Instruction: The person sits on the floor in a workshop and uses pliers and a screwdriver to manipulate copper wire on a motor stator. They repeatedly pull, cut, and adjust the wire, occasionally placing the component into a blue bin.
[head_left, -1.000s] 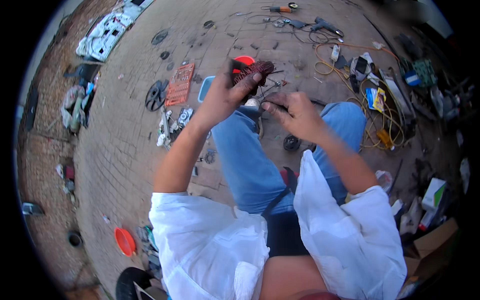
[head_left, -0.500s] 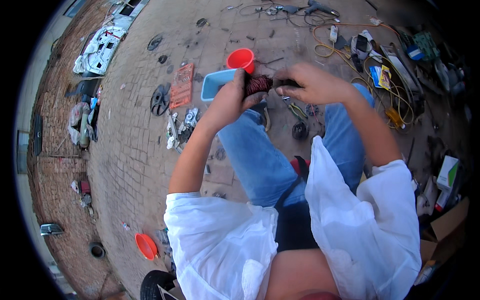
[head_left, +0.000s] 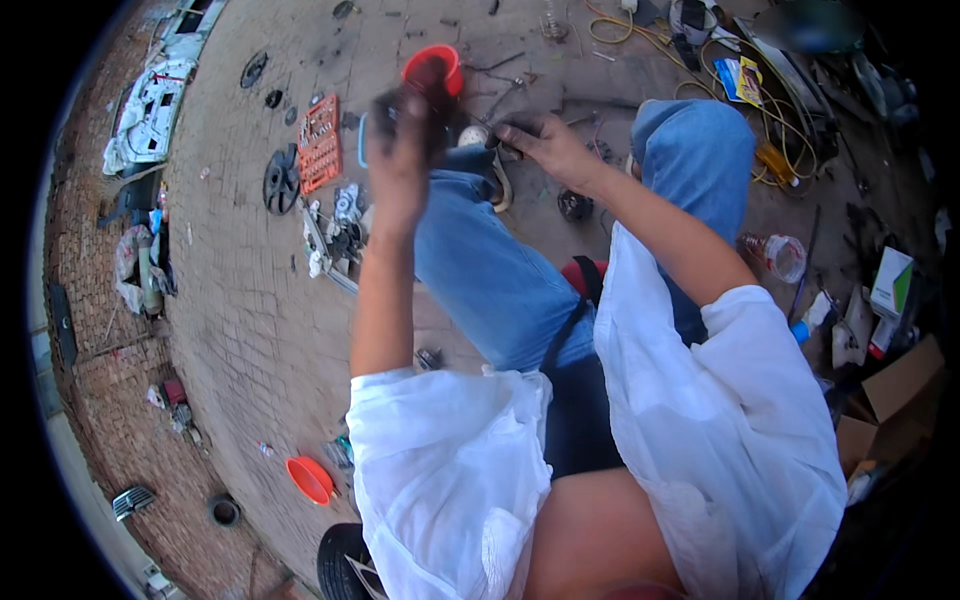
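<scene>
My left hand (head_left: 398, 150) is raised and smeared by motion, wrapped round a dark-red wire coil (head_left: 432, 92) that is blurred too. Behind this hand shows the edge of a light-blue tub (head_left: 362, 145), and a red bowl (head_left: 447, 62) stands just past the coil. Off to the right, apart from the coil, my right hand (head_left: 550, 148) has its thumb and fingers pinched together. Something thin and dark seems to stick out from those fingertips, too small to name. Below the hands are my knees in blue jeans (head_left: 690, 150).
An orange tool tray (head_left: 320, 145), a black spoked wheel (head_left: 281, 181) and metal parts (head_left: 345, 215) lie on the paving at left. Yellow cable (head_left: 640, 35), a clear plastic bottle (head_left: 785, 257) and a cardboard box (head_left: 905, 380) are at right. A tyre (head_left: 340, 562) stands lower left.
My left hand has moved left and up with the coil. My right hand has shifted left and now sits farther from the coil. The whole view has shifted as well.
</scene>
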